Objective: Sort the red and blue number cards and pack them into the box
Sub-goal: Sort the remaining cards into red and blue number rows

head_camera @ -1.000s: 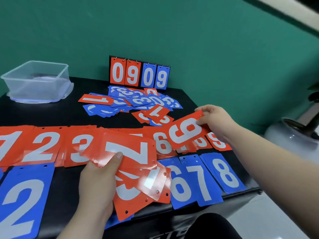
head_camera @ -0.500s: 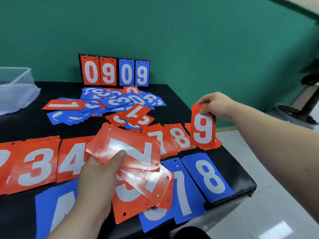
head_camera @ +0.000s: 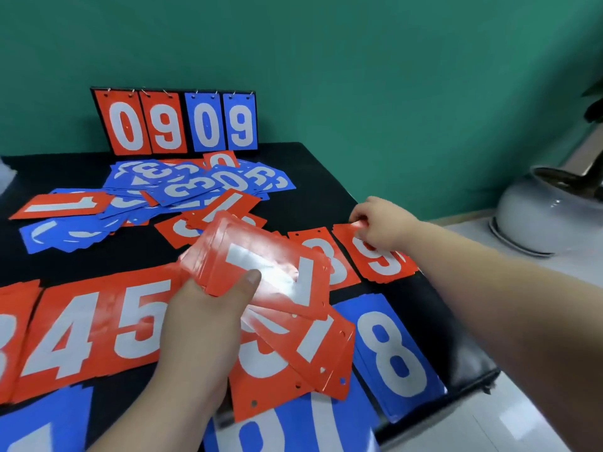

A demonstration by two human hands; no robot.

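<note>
The glossy red plastic number 9 card (head_camera: pixel 381 256) is lying flat on its pile, well out front and right of the upright flip scoreboard reading 0909 (head_camera: pixel 176 125). The right hand (head_camera: pixel 380 228) is pinching the card's far edge. The left hand (head_camera: pixel 202 321), straight out front of the scoreboard and closest to the person, is clamped thumb-on-top around a messy fan of red number cards (head_camera: pixel 270 272) with a 7 showing. That fan is what I'd worry about. The lower cards are splayed out and look slick, so if the thumb eases off, a few could slide onto the blue number 8 card (head_camera: pixel 394 357) and mix the colours, or go off the black table (head_camera: pixel 326 177). The 9 pile also sits near the table's right edge, so a sloppy let-go could nudge it over. The jumbled heap of blue and red cards (head_camera: pixel 182 184) right at the scoreboard's foot isn't sorted yet. I can't really make out the box from here.
</note>
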